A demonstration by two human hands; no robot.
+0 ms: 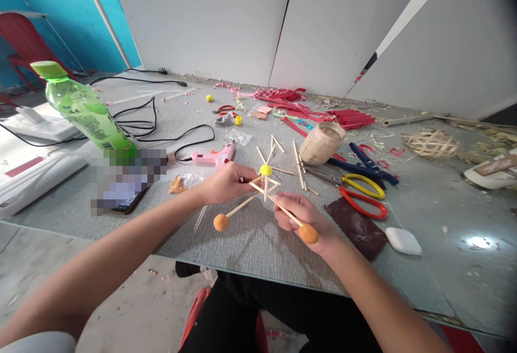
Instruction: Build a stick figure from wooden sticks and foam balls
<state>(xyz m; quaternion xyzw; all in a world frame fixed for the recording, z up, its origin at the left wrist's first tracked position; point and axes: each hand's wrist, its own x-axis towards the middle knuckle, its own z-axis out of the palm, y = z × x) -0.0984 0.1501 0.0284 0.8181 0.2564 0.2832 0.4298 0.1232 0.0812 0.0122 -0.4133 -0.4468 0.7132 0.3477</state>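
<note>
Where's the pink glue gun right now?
In the head view, left of centre: the pink glue gun lies on the tabletop just beyond the left hand, right of the green bottle.

No readable text, bottle label (95, 118) illegible

Stick frame (265, 188) pale tan w/ yel cap (266, 170) & orng balls (221, 222); glue gun (213, 158) pink; tabletop (202, 248) streaky gry
</note>
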